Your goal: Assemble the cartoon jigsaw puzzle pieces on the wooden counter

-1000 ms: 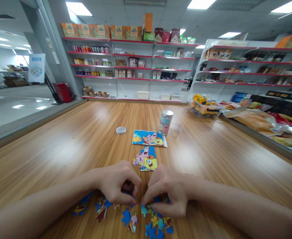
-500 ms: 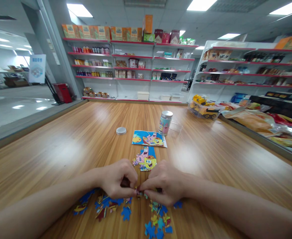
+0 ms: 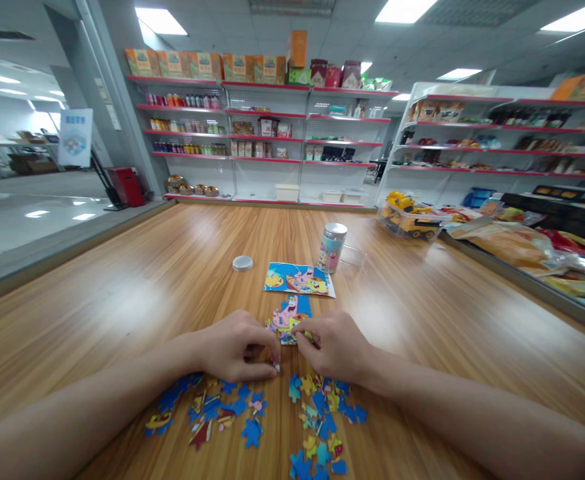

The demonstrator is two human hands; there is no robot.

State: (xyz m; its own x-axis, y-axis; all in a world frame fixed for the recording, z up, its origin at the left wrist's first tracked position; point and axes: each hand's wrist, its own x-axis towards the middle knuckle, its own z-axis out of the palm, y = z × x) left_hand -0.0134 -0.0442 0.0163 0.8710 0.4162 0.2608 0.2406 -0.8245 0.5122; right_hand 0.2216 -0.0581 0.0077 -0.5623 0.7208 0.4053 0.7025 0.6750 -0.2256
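Note:
My left hand [image 3: 240, 347] is closed in a pinch on a small puzzle piece [image 3: 277, 367], of which only a pale bit shows at the fingertips. My right hand [image 3: 335, 343] reaches over the lower part of the joined puzzle section [image 3: 286, 313], its fingertips pinched on a puzzle piece at that section. Pink and yellow cartoon figures show on the section, partly covered by the fingers. Just beyond it lies the picture card [image 3: 297, 279]. Loose pieces lie in a left pile [image 3: 212, 405] and a right pile [image 3: 325, 420], nearer me than the hands.
A cartoon-printed can [image 3: 331, 248] stands behind the card, beside a clear plastic piece [image 3: 355, 257]. A round silver lid [image 3: 243, 263] lies to the left. Toy trucks fill a clear bin [image 3: 407, 217] at the back right, near packaged goods [image 3: 512, 243]. Stocked shelves [image 3: 265, 140] stand beyond the table.
My hands have parted. The right one moved forward onto the joined section, while the left shifted slightly up with its small piece. More loose pieces are uncovered below.

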